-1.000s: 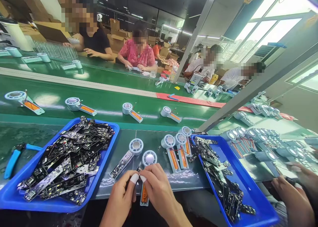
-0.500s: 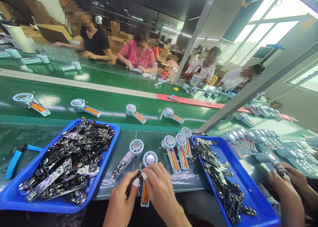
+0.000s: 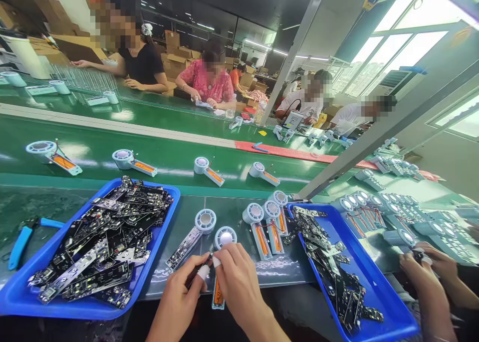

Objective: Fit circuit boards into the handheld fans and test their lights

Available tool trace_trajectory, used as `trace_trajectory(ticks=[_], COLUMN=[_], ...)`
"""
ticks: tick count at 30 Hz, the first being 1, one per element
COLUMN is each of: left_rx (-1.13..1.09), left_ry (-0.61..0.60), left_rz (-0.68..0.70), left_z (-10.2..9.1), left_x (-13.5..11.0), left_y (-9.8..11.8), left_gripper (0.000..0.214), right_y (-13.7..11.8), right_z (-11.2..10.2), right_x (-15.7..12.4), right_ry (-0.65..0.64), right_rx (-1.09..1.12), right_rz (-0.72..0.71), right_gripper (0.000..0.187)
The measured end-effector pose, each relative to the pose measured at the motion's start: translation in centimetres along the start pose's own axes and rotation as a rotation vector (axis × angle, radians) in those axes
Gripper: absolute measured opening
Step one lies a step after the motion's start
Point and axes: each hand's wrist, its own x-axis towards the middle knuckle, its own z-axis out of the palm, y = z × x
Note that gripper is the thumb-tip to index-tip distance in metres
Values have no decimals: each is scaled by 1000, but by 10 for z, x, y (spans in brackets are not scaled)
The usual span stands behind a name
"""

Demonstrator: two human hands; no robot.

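Observation:
My left hand [image 3: 182, 287] is closed around a narrow black circuit board [image 3: 204, 263], with a white cover on the thumb. Close against the board's upper end, my right hand [image 3: 237, 277] is pinched, also with a white fingertip cover. Whatever lies between its fingers is hidden, perhaps a thin wire. Under both hands lies a light-blue handheld fan body [image 3: 225, 236], its orange battery [image 3: 218, 293] partly covered by my right hand. Just left of it is another fan body [image 3: 205, 221] with a circuit board [image 3: 184, 248] in its handle.
Blue trays of circuit boards stand at left [image 3: 174, 202] and right [image 3: 396, 322]. Blue-handled pliers [image 3: 22, 242] lie far left. Several fan bodies [image 3: 255, 213] stand right of my hands; others ride the green conveyor belt [image 3: 168, 152]. A co-worker's hands [image 3: 422, 267] work at right.
Fan bodies on the conveyor have shifted slightly right. My hands stay together at the board, with only slight movement. The co-worker's hands at right have moved a little left.

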Motion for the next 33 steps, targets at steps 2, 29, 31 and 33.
trace_trajectory(ticks=[2,29,31,33], left_rx=[-76,-445,-421,-384], left_ry=[-27,-165,-177,-178], left_rz=[-16,-197,-169,-146], left_z=[-2,-8,-8,-7], left_x=[1,7,7,7], left_y=[2,11,11,9], left_gripper=[38,50,47,45], right_y=[3,19,20,18], right_z=[-4,-47,-48,-46], right_x=[4,32,32,31], right_ry=[-34,-340,-348,-337], right_rx=[95,414,412,378], right_rz=[36,96,75,58], right_gripper=[20,16,17,21])
